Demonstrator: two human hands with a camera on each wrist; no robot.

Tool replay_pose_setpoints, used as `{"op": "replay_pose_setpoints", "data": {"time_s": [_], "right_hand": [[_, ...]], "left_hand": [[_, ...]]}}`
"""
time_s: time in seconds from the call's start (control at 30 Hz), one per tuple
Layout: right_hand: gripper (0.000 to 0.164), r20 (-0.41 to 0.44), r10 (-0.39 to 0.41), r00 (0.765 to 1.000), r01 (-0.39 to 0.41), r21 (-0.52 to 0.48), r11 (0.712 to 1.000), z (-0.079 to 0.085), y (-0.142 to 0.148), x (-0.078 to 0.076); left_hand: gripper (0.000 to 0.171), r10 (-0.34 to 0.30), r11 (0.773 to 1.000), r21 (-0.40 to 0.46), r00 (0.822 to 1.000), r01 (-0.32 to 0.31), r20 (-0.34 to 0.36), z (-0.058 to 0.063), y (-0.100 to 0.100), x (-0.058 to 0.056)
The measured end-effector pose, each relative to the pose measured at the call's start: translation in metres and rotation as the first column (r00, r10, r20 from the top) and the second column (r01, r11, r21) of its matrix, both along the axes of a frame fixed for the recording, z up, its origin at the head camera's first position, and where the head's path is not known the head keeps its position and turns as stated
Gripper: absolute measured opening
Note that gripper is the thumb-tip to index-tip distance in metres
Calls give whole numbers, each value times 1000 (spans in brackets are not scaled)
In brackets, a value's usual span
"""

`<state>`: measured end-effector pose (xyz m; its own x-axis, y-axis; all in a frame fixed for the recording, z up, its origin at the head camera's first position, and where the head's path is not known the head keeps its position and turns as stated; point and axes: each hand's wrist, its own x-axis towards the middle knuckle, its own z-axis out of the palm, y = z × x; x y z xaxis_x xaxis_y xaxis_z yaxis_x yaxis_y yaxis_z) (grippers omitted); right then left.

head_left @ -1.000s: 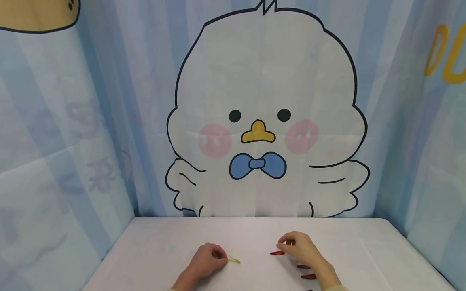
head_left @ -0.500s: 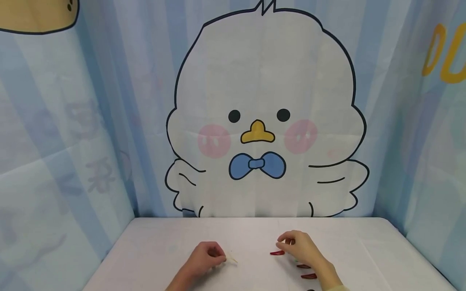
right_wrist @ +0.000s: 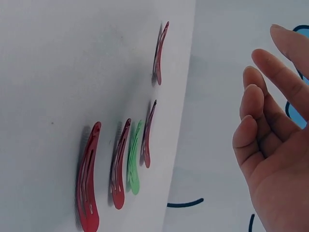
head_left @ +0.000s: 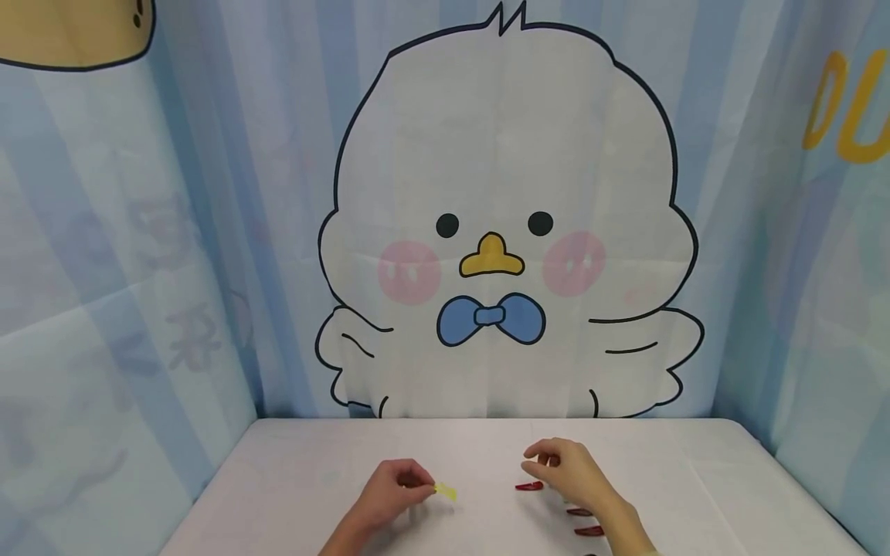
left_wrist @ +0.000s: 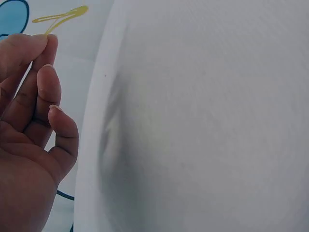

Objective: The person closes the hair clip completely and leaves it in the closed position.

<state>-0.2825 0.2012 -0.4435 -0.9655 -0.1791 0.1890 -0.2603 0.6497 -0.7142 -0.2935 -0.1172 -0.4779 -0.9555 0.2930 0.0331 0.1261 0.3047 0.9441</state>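
A yellow snap hair clip [head_left: 447,491] is pinched between the thumb and index finger of my left hand [head_left: 392,494], above the white table. In the left wrist view the yellow clip [left_wrist: 72,13] has its two parts spread apart at the narrow end, and my other left fingers curl loosely. My right hand [head_left: 566,469] holds nothing and hovers above a red hair clip [head_left: 529,486], thumb and fingers apart. In the right wrist view my right hand [right_wrist: 275,130] has relaxed, bent fingers, beside the clips on the table.
Several red hair clips [right_wrist: 117,195] and a green one [right_wrist: 134,166] lie in a row on the table [head_left: 306,479]. My right hand and forearm partly cover this row in the head view. A curtain with a cartoon chick [head_left: 490,154] stands behind the table's far edge.
My left hand has turned the yellow clip, so more of its face shows now, and drawn slightly left. My right fingertips have shifted a little left and away from the red clip.
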Motion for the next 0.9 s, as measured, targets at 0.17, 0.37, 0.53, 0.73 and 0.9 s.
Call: {"op": "replay_pose_setpoints", "data": {"time_s": [0.17, 0.37, 0.53, 0.73, 0.9], "right_hand": [[23, -13, 30, 999, -30, -27, 999, 4, -3, 3], [27, 20, 49, 999, -48, -69, 996, 8, -10, 9], [28, 11, 68, 998, -67, -83, 994, 9, -16, 13], [28, -33, 117, 993, -120, -111, 987, 5, -24, 19], [25, -53, 148, 988, -155, -146, 977, 4, -32, 25]], "left_hand": [[9, 21, 1000, 19, 1000, -20, -16, 6, 5, 2], [10, 20, 998, 56, 999, -17, -46, 13, 10, 5], [10, 28, 996, 86, 998, -24, -52, 17, 13, 9], [11, 61, 989, 136, 997, -56, -36, 22, 19, 17], [12, 68, 981, 184, 997, -62, -25, 21, 27, 26]]}}
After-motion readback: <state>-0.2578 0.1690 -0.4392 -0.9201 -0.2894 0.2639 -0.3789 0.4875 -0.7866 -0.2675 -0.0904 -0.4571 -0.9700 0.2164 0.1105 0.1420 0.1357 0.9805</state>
